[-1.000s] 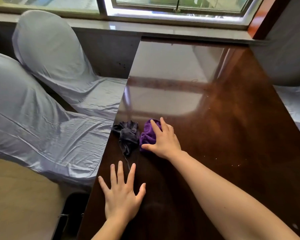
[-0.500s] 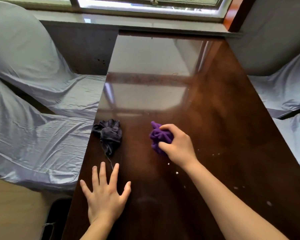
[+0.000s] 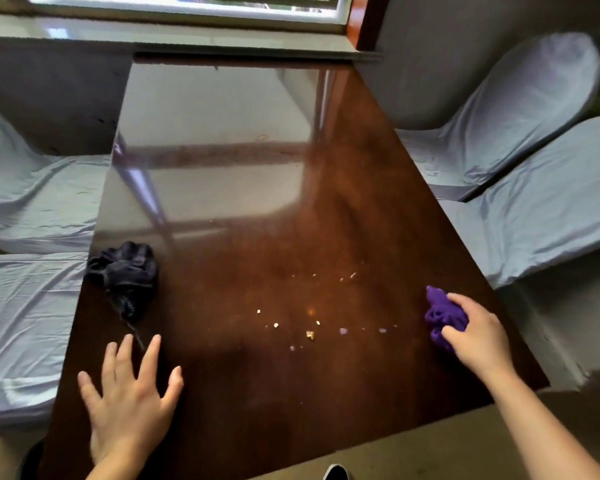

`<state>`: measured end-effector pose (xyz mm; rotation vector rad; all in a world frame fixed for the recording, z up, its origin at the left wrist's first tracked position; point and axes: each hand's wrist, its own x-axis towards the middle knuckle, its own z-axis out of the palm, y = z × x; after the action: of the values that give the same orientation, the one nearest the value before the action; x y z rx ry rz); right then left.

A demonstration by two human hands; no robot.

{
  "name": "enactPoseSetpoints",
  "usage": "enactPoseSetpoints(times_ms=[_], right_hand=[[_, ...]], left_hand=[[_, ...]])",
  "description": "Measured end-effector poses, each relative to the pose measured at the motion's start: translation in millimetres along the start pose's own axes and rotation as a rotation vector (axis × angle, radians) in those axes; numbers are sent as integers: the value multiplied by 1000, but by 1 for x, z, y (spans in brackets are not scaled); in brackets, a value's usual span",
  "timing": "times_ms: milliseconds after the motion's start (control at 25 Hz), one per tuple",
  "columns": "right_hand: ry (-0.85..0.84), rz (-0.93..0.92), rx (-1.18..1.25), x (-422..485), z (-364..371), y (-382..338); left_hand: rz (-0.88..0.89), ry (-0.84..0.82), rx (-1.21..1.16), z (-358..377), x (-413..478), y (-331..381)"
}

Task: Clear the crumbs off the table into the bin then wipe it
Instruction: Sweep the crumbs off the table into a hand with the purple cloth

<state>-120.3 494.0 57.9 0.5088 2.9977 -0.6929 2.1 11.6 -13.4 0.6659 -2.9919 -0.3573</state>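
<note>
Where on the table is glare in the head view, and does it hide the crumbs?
Head view: window glare washes out the far half of the table; the crumbs lie nearer, on dark wood, and show clearly.

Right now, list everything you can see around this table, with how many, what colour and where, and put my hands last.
table: one, glossy dark brown, fills the middle, far end against the window wall
crumbs: many small bits, pale yellow and whitish, scattered on the table between the hands
purple cloth: one, bunched, near the table's right edge
dark cloth: one, dark grey, crumpled at the table's left edge
covered chairs: four partly seen, pale blue-grey covers, two on each side
window: one, bright, along the top
shoe: one tip, dark, bottom edge
left hand: flat on the table, fingers spread
right hand: closed on the purple cloth
</note>
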Motion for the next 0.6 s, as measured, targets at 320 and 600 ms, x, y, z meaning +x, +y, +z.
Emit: enactPoseSetpoints(times_ms=[320,600], right_hand=[[53,-304,29,-62,78,-61],[92,-236,262,-27,40,-63]], left_hand=[[-25,34,-7,-1,2,-4],[-30,24,1,-1,1,-5]])
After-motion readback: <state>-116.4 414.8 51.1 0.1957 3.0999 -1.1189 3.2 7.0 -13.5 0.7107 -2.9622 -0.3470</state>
